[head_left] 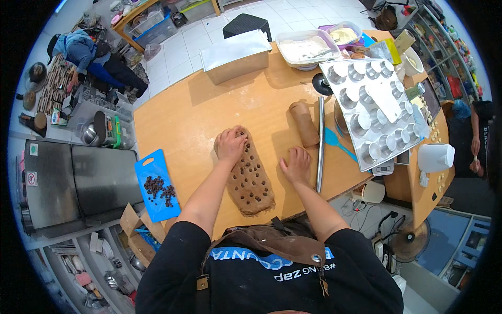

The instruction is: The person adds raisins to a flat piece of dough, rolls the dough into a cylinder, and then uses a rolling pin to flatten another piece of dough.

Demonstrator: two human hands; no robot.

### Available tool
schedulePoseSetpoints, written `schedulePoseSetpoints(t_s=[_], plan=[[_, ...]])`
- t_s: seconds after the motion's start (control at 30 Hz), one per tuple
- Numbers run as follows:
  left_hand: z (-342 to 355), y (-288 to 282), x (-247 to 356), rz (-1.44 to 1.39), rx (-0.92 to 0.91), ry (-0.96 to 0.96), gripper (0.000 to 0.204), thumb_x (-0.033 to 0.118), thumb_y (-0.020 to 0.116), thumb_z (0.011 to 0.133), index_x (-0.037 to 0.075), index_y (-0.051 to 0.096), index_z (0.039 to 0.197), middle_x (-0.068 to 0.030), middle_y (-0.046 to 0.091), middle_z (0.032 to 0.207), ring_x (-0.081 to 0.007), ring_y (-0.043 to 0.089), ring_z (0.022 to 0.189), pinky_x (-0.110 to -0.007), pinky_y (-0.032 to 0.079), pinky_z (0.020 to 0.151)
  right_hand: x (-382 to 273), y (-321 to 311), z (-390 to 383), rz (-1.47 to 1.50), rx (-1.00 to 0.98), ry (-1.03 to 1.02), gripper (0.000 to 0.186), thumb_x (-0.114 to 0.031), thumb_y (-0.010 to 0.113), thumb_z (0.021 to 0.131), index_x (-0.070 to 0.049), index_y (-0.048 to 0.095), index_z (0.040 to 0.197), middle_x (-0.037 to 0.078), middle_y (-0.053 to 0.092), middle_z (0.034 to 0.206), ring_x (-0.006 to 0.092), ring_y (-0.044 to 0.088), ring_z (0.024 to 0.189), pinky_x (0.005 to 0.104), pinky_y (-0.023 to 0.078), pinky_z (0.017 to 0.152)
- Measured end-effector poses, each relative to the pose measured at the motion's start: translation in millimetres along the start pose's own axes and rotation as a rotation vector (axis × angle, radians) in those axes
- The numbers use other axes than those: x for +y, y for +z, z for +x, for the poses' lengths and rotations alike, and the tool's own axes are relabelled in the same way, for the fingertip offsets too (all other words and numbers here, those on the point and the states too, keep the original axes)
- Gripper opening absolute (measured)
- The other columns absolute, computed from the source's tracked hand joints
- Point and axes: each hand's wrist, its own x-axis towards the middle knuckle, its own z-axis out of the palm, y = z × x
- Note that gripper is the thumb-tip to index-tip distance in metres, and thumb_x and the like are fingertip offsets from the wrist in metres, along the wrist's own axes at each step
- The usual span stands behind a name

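Observation:
A flattened oblong of brown dough [250,180], dotted with dark chocolate chips, lies on the wooden table in front of me. My left hand [231,145] rests on its far end, fingers bent down against the dough and slightly apart; nothing shows in them. To the right of the dough, my right hand [297,167] touches the tabletop with its fingers spread and nothing held. Beyond it lies a smooth rolled log of brown dough [304,124], beside a long metal rolling rod [320,146]. More chocolate chips [159,189] are heaped on a blue cutting board [151,166] at the left edge.
A metal muffin tray [361,154] tilts over a bowl and a kitchen scale [383,168] at the right. A blue spatula [334,139] lies near the rod. Farther off stand a lidded metal loaf tin [235,58] and tubs of flour [308,48]. Another person [94,57] bends at the far left.

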Motion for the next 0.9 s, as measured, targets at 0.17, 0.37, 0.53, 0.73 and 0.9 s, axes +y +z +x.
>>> schedulePoseSetpoints(t_s=[0.17, 0.37, 0.53, 0.73, 0.9], plan=[[-29.7, 2.9, -17.6, 0.127, 0.206, -0.169, 0.066, 0.044, 0.053, 0.091, 0.007, 0.036, 0.143, -0.0135, 0.032, 0.149, -0.0318, 0.025, 0.140, -0.047, 0.014, 0.115, -2.9, -0.2, 0.3, 0.008, 0.014, -0.005, 0.037, -0.029, 0.068, 0.074, -0.008, 0.053, 0.100, 0.011, 0.052, 0.103, 0.0298, 0.048, 0.103, 0.0453, 0.038, 0.092], [-40.5, -8.9, -10.1, 0.171, -0.265, -0.083, 0.070, 0.050, 0.039, 0.096, 0.004, 0.028, 0.147, -0.0121, 0.023, 0.155, -0.0320, 0.014, 0.144, -0.049, 0.004, 0.117, 0.5, 6.2, -0.3, 0.022, -0.010, -0.002, 0.041, -0.031, 0.069, 0.075, -0.007, 0.054, 0.105, 0.012, 0.052, 0.109, 0.0303, 0.047, 0.108, 0.0457, 0.036, 0.094], [-29.7, -21.1, 7.2, 0.073, -0.291, -0.109, 0.073, 0.054, 0.034, 0.096, 0.007, 0.020, 0.150, -0.0092, 0.020, 0.156, -0.0296, 0.012, 0.145, -0.049, 0.001, 0.117, 3.4, 7.6, -2.1, -0.054, -0.032, -0.017, 0.041, -0.032, 0.067, 0.076, -0.007, 0.054, 0.105, 0.012, 0.052, 0.109, 0.0310, 0.047, 0.109, 0.0458, 0.036, 0.094], [-29.6, -31.0, 11.8, 0.195, -0.403, -0.061, 0.081, 0.060, 0.030, 0.094, 0.006, 0.009, 0.151, -0.0099, 0.014, 0.158, -0.0280, 0.008, 0.146, -0.048, 0.000, 0.118, -1.0, 4.9, -2.3, -0.035, -0.030, 0.013, 0.041, -0.032, 0.067, 0.076, -0.007, 0.054, 0.105, 0.013, 0.052, 0.109, 0.0316, 0.047, 0.109, 0.0455, 0.036, 0.095], [-23.2, -6.0, 15.6, 0.143, -0.320, 0.007, 0.088, 0.065, 0.032, 0.092, 0.003, 0.011, 0.150, -0.0116, 0.012, 0.158, -0.0266, 0.009, 0.146, -0.044, 0.006, 0.118, -2.9, 3.3, -1.6, -0.039, -0.044, 0.008, 0.041, -0.031, 0.068, 0.075, -0.007, 0.054, 0.106, 0.013, 0.053, 0.111, 0.0313, 0.047, 0.111, 0.0452, 0.035, 0.096]])
